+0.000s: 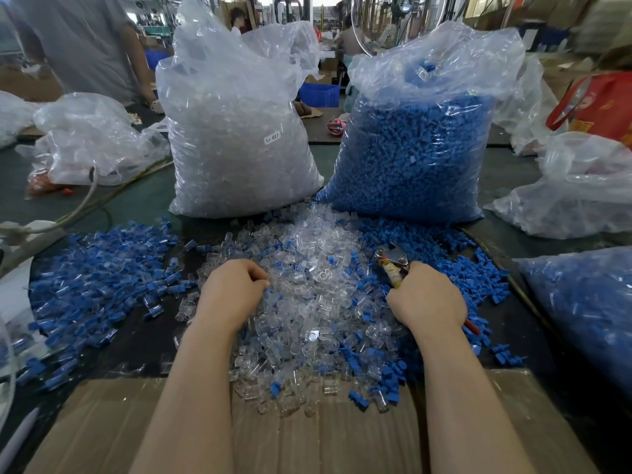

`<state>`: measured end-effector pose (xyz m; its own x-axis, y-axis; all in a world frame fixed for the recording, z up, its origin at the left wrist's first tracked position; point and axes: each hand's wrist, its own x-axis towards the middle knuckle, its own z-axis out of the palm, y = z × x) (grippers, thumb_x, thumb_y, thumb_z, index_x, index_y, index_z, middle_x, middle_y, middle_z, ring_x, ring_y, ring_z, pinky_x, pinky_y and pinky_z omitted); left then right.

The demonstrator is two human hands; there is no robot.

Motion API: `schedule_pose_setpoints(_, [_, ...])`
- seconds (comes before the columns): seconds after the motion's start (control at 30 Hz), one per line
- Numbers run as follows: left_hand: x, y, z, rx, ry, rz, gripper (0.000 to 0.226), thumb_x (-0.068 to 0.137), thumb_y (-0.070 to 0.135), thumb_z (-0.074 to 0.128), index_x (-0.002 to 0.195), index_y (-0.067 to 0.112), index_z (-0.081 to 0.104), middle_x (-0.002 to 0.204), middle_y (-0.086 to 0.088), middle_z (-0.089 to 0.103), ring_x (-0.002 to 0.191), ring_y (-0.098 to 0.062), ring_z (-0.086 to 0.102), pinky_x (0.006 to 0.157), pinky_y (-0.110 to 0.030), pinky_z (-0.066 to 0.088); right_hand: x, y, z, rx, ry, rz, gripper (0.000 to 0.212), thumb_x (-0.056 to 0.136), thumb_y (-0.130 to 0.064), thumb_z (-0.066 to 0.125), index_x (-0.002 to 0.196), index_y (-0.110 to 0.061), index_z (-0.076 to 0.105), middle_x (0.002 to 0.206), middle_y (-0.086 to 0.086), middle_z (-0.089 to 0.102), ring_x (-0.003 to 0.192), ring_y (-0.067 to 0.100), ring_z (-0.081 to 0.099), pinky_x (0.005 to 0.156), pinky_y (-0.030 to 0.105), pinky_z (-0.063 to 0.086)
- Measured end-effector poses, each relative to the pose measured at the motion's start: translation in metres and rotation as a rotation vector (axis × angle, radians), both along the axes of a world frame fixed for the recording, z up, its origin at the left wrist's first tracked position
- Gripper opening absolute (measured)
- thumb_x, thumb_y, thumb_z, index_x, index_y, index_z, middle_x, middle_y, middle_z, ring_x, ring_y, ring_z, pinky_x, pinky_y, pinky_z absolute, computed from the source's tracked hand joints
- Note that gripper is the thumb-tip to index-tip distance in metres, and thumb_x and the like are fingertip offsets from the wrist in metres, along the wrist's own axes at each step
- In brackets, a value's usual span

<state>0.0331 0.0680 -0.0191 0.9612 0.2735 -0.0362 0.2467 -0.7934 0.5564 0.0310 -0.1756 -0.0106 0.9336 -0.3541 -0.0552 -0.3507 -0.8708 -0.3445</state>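
Note:
A heap of clear plastic parts (307,302) lies in the middle of the table, with loose blue plastic parts (455,265) to its right. Assembled blue-and-clear pieces (99,265) spread out on the left. My left hand (232,289) rests on the clear heap with its fingers curled into the parts; whether it holds one is hidden. My right hand (427,295) grips a pair of pliers (391,260) with metal jaws pointing away from me and a red handle end showing behind the wrist.
A tall bag of clear parts (239,138) and a bag of blue parts (417,152) stand behind the heaps. More plastic bags (588,186) lie left and right. Cardboard (307,439) covers the near edge. A person (85,39) stands at the far left.

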Motion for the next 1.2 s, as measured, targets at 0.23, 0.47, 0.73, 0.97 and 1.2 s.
schedule_pose_setpoints(0.23, [-0.001,-0.007,0.003,-0.103,-0.023,-0.135,0.006,0.094,0.026,0.064,0.1,0.029,0.066,0.08,0.011,0.064,0.069,-0.004,0.058,0.06,-0.023,0.042,0.002,-0.001,-0.002,0.001,-0.042,-0.01,0.014,0.088,-0.024,0.06,0.096,-0.017,0.051,0.074,0.001,0.048,0.059,0.017,0.042,0.05,0.028,0.03])
schedule_pose_setpoints(0.47, [-0.003,-0.03,0.012,-0.209,-0.102,-0.214,0.014,0.092,0.025,0.065,0.082,0.035,0.068,0.082,0.013,0.069,0.073,-0.004,0.064,0.062,-0.02,0.045,0.005,-0.002,-0.003,0.066,-0.105,-0.003,0.01,0.086,-0.025,0.057,0.088,-0.018,0.05,0.074,0.001,0.05,0.06,0.018,0.043,0.053,0.029,0.032])
schedule_pose_setpoints(0.73, [-0.007,-0.057,0.016,-0.267,-0.22,-0.225,0.01,0.093,0.033,0.064,0.087,0.035,0.072,0.073,0.016,0.066,0.061,0.005,0.058,0.052,-0.01,0.037,0.007,-0.004,-0.003,0.225,-0.28,0.111,0.019,0.087,-0.038,0.063,0.08,-0.023,0.052,0.073,-0.005,0.055,0.063,0.012,0.048,0.051,0.029,0.031])
schedule_pose_setpoints(0.97, [-0.009,-0.077,0.023,-0.521,-0.263,-0.281,0.009,0.09,0.029,0.069,0.098,0.032,0.072,0.083,0.015,0.072,0.074,0.007,0.064,0.066,-0.008,0.048,0.004,0.008,0.009,0.619,-0.416,0.343,0.013,0.083,-0.033,0.072,0.08,-0.026,0.061,0.073,-0.008,0.065,0.07,0.013,0.06,0.064,0.036,0.048])
schedule_pose_setpoints(1.2, [-0.012,-0.082,0.032,-0.777,-0.337,-0.206,0.014,0.09,0.009,0.068,0.085,0.021,0.072,0.075,0.002,0.075,0.069,-0.008,0.072,0.06,-0.013,0.051,0.002,0.017,0.011,0.677,-0.434,0.45,0.01,0.081,-0.031,0.07,0.086,-0.025,0.065,0.075,-0.007,0.068,0.073,0.017,0.064,0.07,0.049,0.055])
